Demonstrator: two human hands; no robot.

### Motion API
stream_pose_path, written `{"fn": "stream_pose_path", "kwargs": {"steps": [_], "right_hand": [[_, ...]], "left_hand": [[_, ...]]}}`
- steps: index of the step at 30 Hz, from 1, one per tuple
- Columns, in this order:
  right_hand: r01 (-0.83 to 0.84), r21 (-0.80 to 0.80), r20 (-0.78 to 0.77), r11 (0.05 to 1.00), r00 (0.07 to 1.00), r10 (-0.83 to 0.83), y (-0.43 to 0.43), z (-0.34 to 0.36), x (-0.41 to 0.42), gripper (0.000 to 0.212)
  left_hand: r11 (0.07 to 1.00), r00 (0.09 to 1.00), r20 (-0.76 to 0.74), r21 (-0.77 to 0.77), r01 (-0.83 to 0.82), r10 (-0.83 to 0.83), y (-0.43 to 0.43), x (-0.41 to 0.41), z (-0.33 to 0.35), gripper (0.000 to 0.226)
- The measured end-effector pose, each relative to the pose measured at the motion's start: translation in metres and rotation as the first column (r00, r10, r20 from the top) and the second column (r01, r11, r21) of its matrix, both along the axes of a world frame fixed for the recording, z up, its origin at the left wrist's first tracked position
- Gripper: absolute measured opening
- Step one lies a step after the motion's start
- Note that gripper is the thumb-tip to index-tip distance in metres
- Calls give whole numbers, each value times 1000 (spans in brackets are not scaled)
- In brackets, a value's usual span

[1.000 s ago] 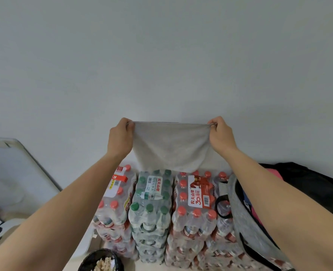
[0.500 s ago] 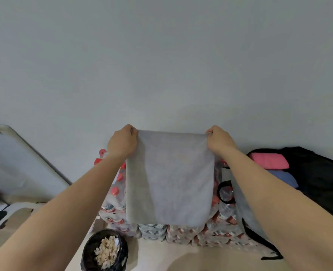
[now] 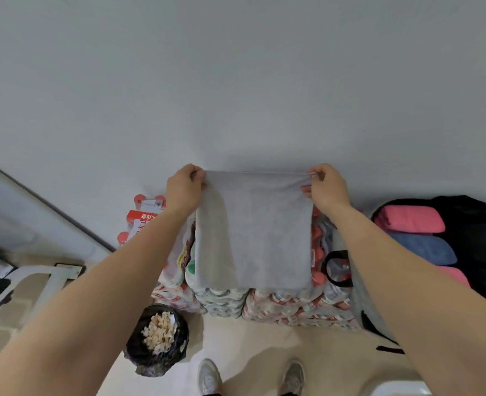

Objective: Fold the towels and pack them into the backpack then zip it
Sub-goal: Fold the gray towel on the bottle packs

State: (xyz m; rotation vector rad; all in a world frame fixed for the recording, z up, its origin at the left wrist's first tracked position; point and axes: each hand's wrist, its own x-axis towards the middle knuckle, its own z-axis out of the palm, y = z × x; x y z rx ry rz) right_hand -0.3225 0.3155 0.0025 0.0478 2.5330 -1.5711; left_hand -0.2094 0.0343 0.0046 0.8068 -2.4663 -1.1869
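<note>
Left hand (image 3: 183, 185): pinching grey towel (image 3: 253, 232) top-left corner | right hand (image 3: 326, 185): pinching top-right corner | towel: hanging flat

**Floor and what stands on it**

The pale beige floor (image 3: 230, 338) carries stacked shrink-wrapped packs of bottled water (image 3: 278, 307) set against the wall. Just left of the stack sits a black bin bag (image 3: 159, 352), open, with pale crumpled scraps inside. Two grey shoes (image 3: 209, 377) stand on the floor at the lower edge. At the right, a grey bag with black straps (image 3: 364, 307) leans against the packs
</note>
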Motion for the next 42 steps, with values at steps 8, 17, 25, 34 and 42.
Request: {"fn": "stream_pose_path", "kwargs": {"steps": [8,17,25,34,42], "right_hand": [[56,-85,115,995,992,-46,6,-13,22,34],[-101,193,132,976,988,77,30,-64,79,20],[-166,263,51,950,986,158,34,-87,98,21],[-258,500,54,827,962,267,38,-100,105,14],[-287,744,-100,604,845,525,-15,-77,86,34]], "left_hand": [[993,991,119,99,-66,54,-1,25,-7,40],[998,964,260,24,-58,50,25,83,-61,18],[998,974,223,-51,-28,38,38,96,-74,20],[954,955,282,-247,169,-96,36,102,-103,14],[751,902,382,-531,393,-202,54,58,-94,35]]}}
